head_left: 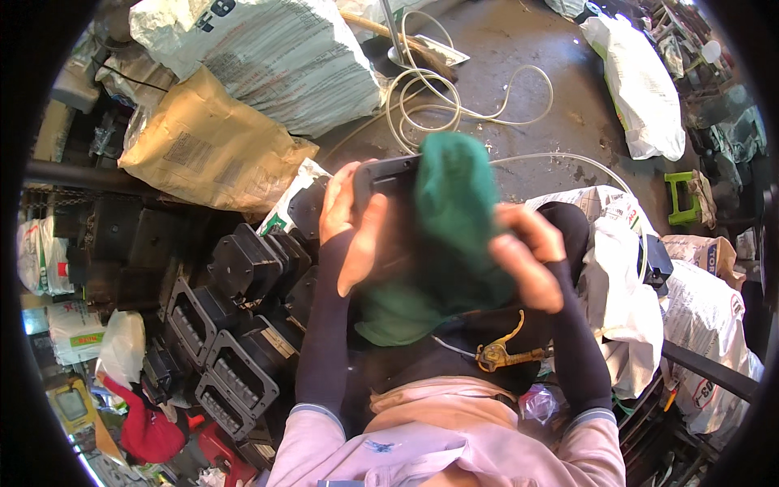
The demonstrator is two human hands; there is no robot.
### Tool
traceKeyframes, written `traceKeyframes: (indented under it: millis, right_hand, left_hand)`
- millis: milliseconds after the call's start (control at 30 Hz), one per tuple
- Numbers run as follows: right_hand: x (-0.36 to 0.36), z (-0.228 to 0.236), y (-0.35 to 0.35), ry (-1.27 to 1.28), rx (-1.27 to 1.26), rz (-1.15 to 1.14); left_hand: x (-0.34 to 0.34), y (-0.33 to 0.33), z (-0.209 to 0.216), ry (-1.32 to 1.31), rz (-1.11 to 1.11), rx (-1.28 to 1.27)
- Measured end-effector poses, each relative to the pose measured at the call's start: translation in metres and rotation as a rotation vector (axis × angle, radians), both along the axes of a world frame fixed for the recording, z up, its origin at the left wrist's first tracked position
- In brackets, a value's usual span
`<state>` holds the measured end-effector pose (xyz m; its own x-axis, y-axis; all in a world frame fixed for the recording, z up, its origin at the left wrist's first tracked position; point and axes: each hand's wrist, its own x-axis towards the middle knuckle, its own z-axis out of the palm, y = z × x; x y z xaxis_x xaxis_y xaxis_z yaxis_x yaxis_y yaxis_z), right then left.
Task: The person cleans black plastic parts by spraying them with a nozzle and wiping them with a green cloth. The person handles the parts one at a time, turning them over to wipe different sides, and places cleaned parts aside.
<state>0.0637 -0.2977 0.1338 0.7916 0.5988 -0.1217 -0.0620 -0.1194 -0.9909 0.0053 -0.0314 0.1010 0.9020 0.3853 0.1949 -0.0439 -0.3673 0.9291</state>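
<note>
A: Near first. Risks?
B: Yellow air gun (510, 354) lies loose on the lap; a shifting knee could drop it. Black housing (399, 203) is above the lap, partly hidden behind the green cloth (457, 191); it might tip if the left grip slackens under a push from the right. Cloth could snag on the slotted edge.
A: Hands?
B: Left hand (355, 227) grasps the housing's left side, thumb on the near face, fingers around the far edge; forearm runs nearly straight out. Right hand (531, 253) is at the cloth's right side, fingers curled, wrist turned inward. Blurred, can't tell if it's gripping.
A: Around and beyond?
B: Stacked black housings (243, 268) at left; farther, a coiled pale hose (454, 105) on the floor, maybe a snag if pulled.
</note>
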Motion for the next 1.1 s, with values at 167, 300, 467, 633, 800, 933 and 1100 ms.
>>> traceKeyframes:
  millis: [167,300,467,633,800,933,1100]
  right_hand:
    - [-0.016,-0.035,0.077,-0.237,-0.338,0.275]
    - [0.01,-0.055,0.09,0.237,-0.012,0.436]
    - [0.018,-0.046,0.072,0.227,0.009,0.67]
    - [-0.011,-0.046,0.063,-0.408,-0.519,0.65]
    - [-0.032,-0.07,0.061,-0.991,-0.855,0.329]
    - [-0.041,-0.092,0.048,-1.205,-0.791,0.151]
    - [-0.038,-0.104,0.023,-1.143,-0.541,-0.066]
  left_hand:
    - [-0.005,-0.013,-0.003,-0.003,-0.012,0.13]
    - [-0.015,-0.017,-0.011,-0.09,-0.006,0.006]
    - [-0.015,-0.011,-0.013,-0.103,0.012,0.143]
    - [-0.003,-0.012,-0.007,-0.09,0.007,0.254]
    - [0.008,-0.031,0.001,-0.053,0.008,0.454]
    - [0.008,-0.033,0.005,0.0,0.009,0.458]
    - [0.009,-0.019,-0.001,0.022,0.123,0.223]
